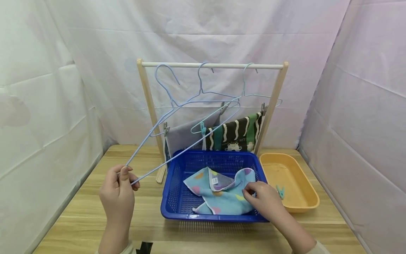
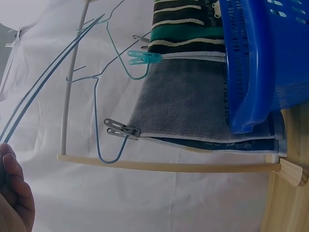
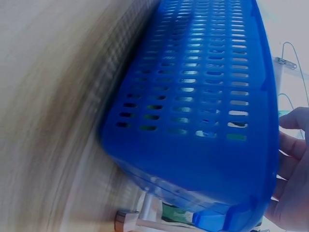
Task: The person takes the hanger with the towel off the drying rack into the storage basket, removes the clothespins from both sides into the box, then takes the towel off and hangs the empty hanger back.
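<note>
My left hand (image 1: 118, 190) holds a light blue wire hanger (image 1: 166, 162) by one end, tilted, its hook up near the rack's bar. Over the blue basket (image 1: 212, 217) is my right hand (image 1: 264, 199), fingers loosely bent, close to a light blue towel (image 1: 206, 188) with coloured spots. Whether the fingertips touch the towel cannot be made out. In the right wrist view the basket wall hides part of that hand (image 3: 294, 169), and no cloth shows between its thumb and fingers.
Behind the basket stands a rack (image 1: 187, 65) with two hangers, carrying a grey towel (image 2: 186, 99) and a dark striped towel (image 1: 236, 132), held by clothespins (image 2: 121, 129). At right, a yellow tray (image 1: 296, 176) contains a teal clothespin (image 1: 280, 192).
</note>
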{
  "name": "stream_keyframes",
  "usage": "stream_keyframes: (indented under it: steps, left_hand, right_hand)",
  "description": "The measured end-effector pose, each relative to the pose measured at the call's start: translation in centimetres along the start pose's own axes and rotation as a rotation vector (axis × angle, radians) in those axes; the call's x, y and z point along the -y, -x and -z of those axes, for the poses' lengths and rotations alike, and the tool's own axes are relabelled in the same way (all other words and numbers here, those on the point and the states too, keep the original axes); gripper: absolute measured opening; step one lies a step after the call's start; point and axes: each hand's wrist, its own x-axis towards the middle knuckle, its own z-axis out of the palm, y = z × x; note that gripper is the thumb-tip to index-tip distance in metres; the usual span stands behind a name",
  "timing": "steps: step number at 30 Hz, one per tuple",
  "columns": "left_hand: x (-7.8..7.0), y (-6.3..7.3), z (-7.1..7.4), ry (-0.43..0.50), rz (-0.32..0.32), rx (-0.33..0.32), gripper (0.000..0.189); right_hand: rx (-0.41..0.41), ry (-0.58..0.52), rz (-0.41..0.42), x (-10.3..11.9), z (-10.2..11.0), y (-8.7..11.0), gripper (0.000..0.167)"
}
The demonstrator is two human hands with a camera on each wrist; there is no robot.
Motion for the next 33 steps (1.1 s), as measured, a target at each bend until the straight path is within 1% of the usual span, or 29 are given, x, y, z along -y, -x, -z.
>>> stream_keyframes:
  steps: [4,7,11,16,19,21,24,28,33]
  left_hand:
    - [0.0,-0.2,0.5,-0.005,0.003,0.014,0.015]
    - [-0.1,-0.4,0.8,-0.001,-0.013,0.02,0.014]
    - [-0.1,-0.8,1.2,-0.012,-0.058,0.033,0.013]
    - [0.3,-1.5,2.1,-0.051,-0.112,0.046,0.016]
    - [0.5,-2.0,2.7,-0.075,-0.15,0.044,0.019]
    - [0.7,-2.3,3.1,-0.08,-0.18,0.034,0.022]
    - [0.9,-2.8,3.6,-0.061,-0.194,0.015,0.024]
    - [1.2,-3.1,4.4,-0.03,-0.186,-0.017,0.027]
    - [1.6,-3.7,5.1,-0.026,-0.187,-0.066,0.032]
  right_hand:
    - [-0.02,-0.002,0.005,0.3,0.2,0.2,0.013]
    - [-0.043,-0.005,0.001,0.5,0.4,0.3,0.013]
    - [-0.059,-0.031,-0.022,0.9,0.5,0.4,0.012]
    - [-0.029,-0.074,-0.053,1.5,0.1,0.7,0.014]
    - [-0.022,-0.086,-0.056,1.7,-0.1,1.0,0.016]
    - [-0.022,-0.09,-0.061,1.8,-0.3,1.1,0.017]
    - [-0.021,-0.092,-0.066,1.8,-0.4,1.2,0.017]
    - [-0.033,-0.089,-0.061,1.8,-0.4,1.2,0.017]
    - [-0.044,-0.097,-0.058,1.7,-0.5,1.0,0.014]
